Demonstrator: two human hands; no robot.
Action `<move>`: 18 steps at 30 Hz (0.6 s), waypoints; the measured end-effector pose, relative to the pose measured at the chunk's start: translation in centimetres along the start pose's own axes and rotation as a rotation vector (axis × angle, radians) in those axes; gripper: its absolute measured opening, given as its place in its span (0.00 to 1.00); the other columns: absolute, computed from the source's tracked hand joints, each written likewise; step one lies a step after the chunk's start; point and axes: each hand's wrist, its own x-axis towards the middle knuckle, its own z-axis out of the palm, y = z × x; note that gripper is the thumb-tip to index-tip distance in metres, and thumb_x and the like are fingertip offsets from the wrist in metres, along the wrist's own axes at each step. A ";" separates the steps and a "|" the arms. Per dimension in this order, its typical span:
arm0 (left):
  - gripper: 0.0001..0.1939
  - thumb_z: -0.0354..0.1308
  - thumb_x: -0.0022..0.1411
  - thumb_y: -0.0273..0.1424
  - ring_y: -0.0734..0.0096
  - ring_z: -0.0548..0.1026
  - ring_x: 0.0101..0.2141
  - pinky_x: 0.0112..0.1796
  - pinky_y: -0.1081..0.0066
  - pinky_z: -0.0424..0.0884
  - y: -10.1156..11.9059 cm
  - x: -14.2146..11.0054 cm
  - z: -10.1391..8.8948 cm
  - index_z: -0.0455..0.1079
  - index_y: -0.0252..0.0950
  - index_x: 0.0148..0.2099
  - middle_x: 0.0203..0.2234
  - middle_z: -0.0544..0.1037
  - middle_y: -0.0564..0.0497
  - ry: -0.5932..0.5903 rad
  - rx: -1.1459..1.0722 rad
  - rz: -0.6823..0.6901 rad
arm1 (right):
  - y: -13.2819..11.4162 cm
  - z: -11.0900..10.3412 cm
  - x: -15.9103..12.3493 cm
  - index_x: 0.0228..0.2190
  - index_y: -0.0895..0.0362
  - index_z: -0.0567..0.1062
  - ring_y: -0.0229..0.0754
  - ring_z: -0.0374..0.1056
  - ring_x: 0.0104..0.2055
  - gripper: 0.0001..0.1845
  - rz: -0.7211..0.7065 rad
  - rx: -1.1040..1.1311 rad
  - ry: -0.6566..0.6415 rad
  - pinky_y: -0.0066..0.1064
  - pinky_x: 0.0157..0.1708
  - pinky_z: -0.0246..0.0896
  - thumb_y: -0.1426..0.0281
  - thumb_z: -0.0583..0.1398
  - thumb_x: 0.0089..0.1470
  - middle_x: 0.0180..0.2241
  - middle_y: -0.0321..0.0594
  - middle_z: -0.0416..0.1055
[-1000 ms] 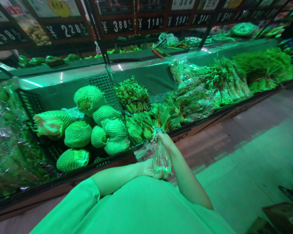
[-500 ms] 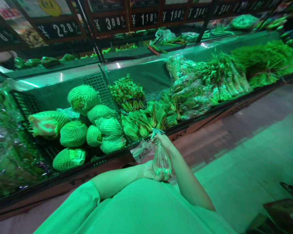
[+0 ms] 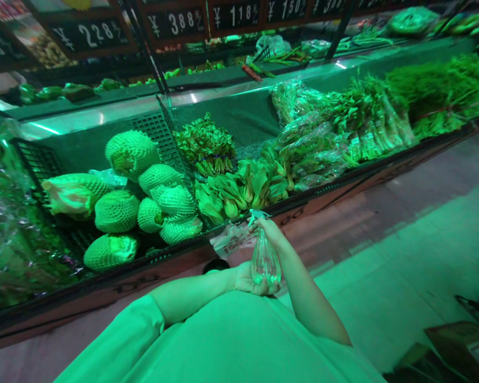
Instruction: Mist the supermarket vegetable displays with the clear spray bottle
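My right hand (image 3: 268, 226) grips the neck of a clear plastic spray bottle (image 3: 265, 263) just below its trigger head. My left hand (image 3: 249, 280) cups the bottle's lower end, with my forearms crossed over my green shirt (image 3: 223, 340). Both hands are nearest a printed plastic bag (image 3: 231, 239) lying on the front edge of the produce case (image 3: 163, 271). Beyond it are leafy bok choy (image 3: 239, 194) and foam-netted vegetables (image 3: 159, 207). The bottle looks empty or nearly so.
Bagged and bunched greens (image 3: 367, 119) fill the case to the right, with a plastic-wrapped pile (image 3: 8, 229) at left. Price boards (image 3: 175, 21) hang above. A tiled floor (image 3: 403, 266) runs along the case, with cardboard boxes (image 3: 459, 346) at lower right.
The whole view has drifted slightly, with the case sliding up and left. A dark rounded object now shows above my left forearm. My hands stay on the bottle.
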 end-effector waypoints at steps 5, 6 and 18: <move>0.13 0.47 0.47 0.36 0.73 0.59 0.30 0.17 0.86 0.50 -0.1 0.8 0.1 0.62 0.32 0.33 0.28 0.62 0.46 -0.002 0.002 -0.013 | 0.2 -1.0 -0.5 0.26 0.60 0.66 0.36 0.63 0.20 0.10 -0.017 0.007 0.032 0.28 0.22 0.57 0.70 0.49 0.38 0.19 0.39 0.68; 0.13 0.47 0.47 0.36 0.73 0.59 0.31 0.17 0.86 0.50 -0.1 0.9 0.1 0.62 0.32 0.32 0.27 0.62 0.46 -0.002 0.000 -0.015 | 0.2 -1.1 -0.6 0.26 0.60 0.66 0.36 0.63 0.20 0.11 -0.008 0.013 0.038 0.28 0.21 0.57 0.70 0.49 0.38 0.19 0.39 0.68; 0.16 0.46 0.47 0.38 0.74 0.59 0.30 0.17 0.84 0.50 0.8 0.3 1.0 0.61 0.31 0.34 0.29 0.61 0.46 0.003 0.010 -0.042 | -0.1 -1.2 0.4 0.23 0.60 0.67 0.36 0.62 0.20 0.09 -0.064 0.024 0.037 0.28 0.23 0.56 0.70 0.49 0.39 0.17 0.36 0.66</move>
